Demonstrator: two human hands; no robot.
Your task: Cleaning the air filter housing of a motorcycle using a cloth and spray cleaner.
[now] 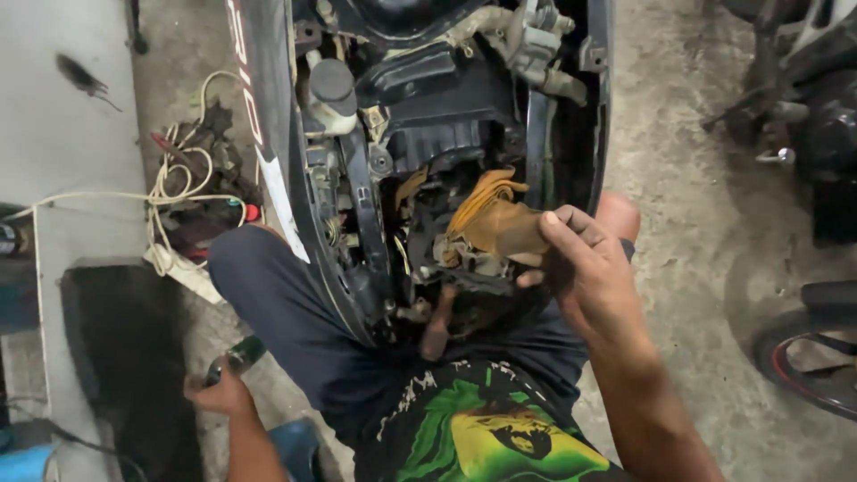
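While the right hand (585,263) pinched the rag (491,223) | left hand (219,393) clutched a tool (237,357) | risk: rag snagging in engine (446,152).

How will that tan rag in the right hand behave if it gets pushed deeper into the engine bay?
The tan rag hangs in folds from the right hand, so it is probably floppy and light. It would likely bunch up rather than slide. Its loose edges lie against the parts of the opened scooter body, so it may well snag there.

The person wears dark navy trousers (295,312) and a black T-shirt with a green-and-yellow print (500,428); the forearms are bare.
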